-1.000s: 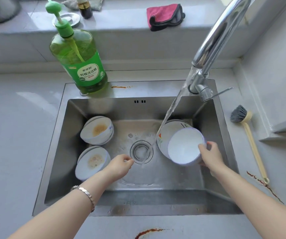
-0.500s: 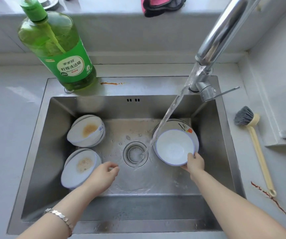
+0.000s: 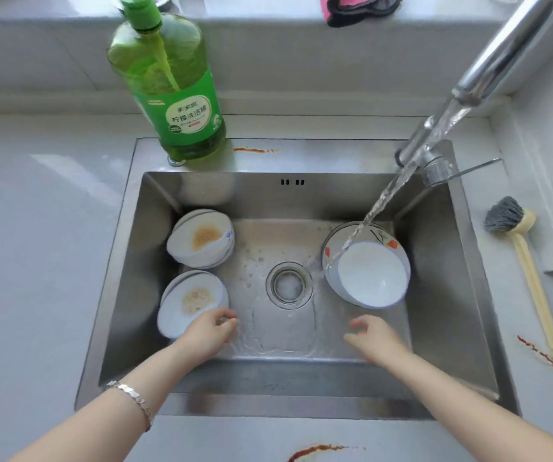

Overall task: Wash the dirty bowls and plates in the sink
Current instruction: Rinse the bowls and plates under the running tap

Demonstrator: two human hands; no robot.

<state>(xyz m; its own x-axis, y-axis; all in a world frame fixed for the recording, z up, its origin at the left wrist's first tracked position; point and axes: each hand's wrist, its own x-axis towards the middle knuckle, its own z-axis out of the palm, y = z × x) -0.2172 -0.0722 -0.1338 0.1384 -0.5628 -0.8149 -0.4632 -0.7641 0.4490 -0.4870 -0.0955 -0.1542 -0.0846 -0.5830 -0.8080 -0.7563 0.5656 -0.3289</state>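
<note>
Right of the drain: a white bowl lies tilted on a patterned plate, with its mouth toward the camera. The inside looks clean and no food is seen in it. The water from the tap runs past its left rim toward the drain.
Left of the drain, far side: the far stack of bowls leans to the sink wall. The top bowl holds a brown-orange food stain.
Left of the drain, near side: the near stack is also tilted. Its top bowl holds a paler crust of food. How many bowls are in each stack I cannot tell.
Left hand: near-left of the drain, at the rim of the near stack. The fingers are loosely curled and hold nothing. Whether it touches the rim I cannot tell.
Right hand: near-right of the drain, apart from the white bowl. It is blurred, with the fingers loose and a little spread, and it holds nothing.
Handling: the bowls look like glazed ceramic, so I judge them stiff, breakable, slippery when wet, and rather heavy as a stack.
Where to hold: at the rim, I think, with the thumb inside and the fingers under the outer wall, taking the top bowl alone.
Risk: a wet bowl may slip and knock on the steel or on the plate.
Soap: behind-left of the drain, on the sink's edge. The bottle is green, and the level of the liquid is not clear.
Brush: far right of the drain, on the counter.
</note>
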